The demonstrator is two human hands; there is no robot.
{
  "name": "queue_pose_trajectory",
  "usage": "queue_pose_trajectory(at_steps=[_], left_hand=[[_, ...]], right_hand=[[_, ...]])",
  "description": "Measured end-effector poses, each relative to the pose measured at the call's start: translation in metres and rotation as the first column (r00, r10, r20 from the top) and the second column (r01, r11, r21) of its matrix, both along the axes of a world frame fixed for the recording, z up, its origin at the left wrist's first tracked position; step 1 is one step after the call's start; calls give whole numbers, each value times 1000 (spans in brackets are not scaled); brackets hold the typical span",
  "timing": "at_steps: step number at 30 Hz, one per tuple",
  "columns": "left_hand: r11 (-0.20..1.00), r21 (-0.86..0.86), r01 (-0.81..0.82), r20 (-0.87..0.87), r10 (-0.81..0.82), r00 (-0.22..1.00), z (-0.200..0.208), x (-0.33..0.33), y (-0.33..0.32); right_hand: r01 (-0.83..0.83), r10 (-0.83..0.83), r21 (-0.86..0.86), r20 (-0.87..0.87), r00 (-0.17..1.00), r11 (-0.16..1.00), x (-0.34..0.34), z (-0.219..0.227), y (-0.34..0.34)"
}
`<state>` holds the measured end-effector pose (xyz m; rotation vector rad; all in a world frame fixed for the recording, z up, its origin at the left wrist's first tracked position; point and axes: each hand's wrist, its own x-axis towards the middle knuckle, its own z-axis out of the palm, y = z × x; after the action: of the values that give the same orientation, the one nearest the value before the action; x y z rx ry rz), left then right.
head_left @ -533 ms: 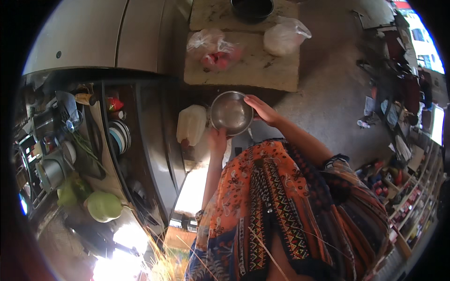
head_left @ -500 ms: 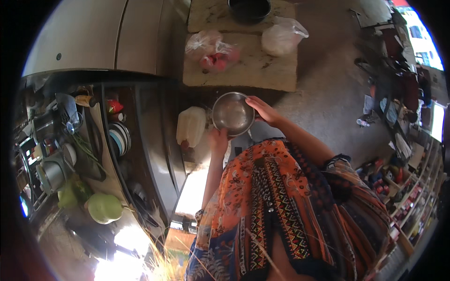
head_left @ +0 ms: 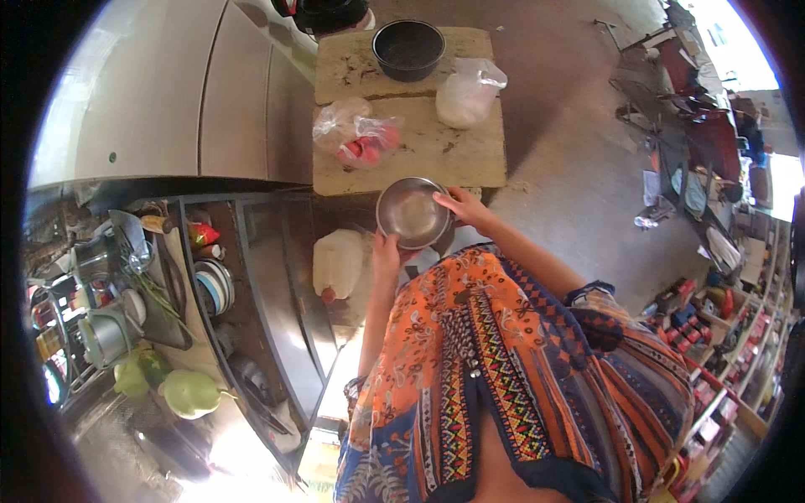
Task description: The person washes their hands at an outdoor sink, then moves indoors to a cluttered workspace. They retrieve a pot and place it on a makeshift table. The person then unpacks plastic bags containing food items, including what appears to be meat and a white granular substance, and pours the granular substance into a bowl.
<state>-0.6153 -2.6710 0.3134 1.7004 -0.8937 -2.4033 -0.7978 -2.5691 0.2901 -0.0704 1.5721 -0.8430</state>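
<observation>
A round metal bowl is held between my two hands, in front of my body and just short of the wooden table. My left hand grips its near left rim. On the right rim, my right hand has its thumb over the edge and its other fingers hidden beneath. Nothing shows inside the bowl. On the wooden table beyond it lie a clear plastic bag with red items, a white-filled plastic bag and a black basin.
A whitish plastic jug stands on the floor left of the bowl. Farther left are an open cabinet with stacked plates and a counter with green gourd-like produce. Shelves of goods line the right side.
The table and its things appear lower in view and slightly left, showing more of the black basin. The bowl stays in both hands, a little lower in the picture.
</observation>
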Motion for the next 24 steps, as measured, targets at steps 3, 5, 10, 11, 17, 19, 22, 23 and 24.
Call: queue_pose_trajectory(at_steps=[3, 5, 10, 11, 17, 19, 22, 23, 24], left_hand=[[998, -48, -43, -21, 42, 999, -10, 7, 2], [991, -131, -9, -35, 4, 999, -19, 13, 0], [856, -382, 348, 258, -263, 930, -7, 8, -2], [825, -443, 352, 294, -238, 926, -5, 15, -3], [725, -602, 335, 417, -72, 906, -47, 59, 27], [906, -363, 215, 292, -109, 950, -59, 82, 39], [993, -83, 83, 121, -73, 990, -17, 98, 27], [995, -35, 88, 54, -86, 995, -18, 109, 25], [995, 13, 103, -15, -103, 995, -20, 121, 23]], right_hand=[[-29, 29, -79, -9, 1000, 996, 0, 10, -8], [-67, 55, -128, -91, 994, 990, 10, -1, -7], [-115, 121, -47, 134, 984, 992, 7, -22, -1], [-118, 125, -56, 141, 982, 991, 12, -11, -9], [-206, 198, 33, 163, 967, 978, 41, 9, -29], [-220, 218, -18, 229, 949, 975, 59, 9, -14], [-116, 104, 16, 333, 937, 993, 81, 18, -5], [-131, 109, 39, 346, 932, 991, 82, 15, -4], [-140, 108, 63, 358, 927, 988, 83, 12, -4]])
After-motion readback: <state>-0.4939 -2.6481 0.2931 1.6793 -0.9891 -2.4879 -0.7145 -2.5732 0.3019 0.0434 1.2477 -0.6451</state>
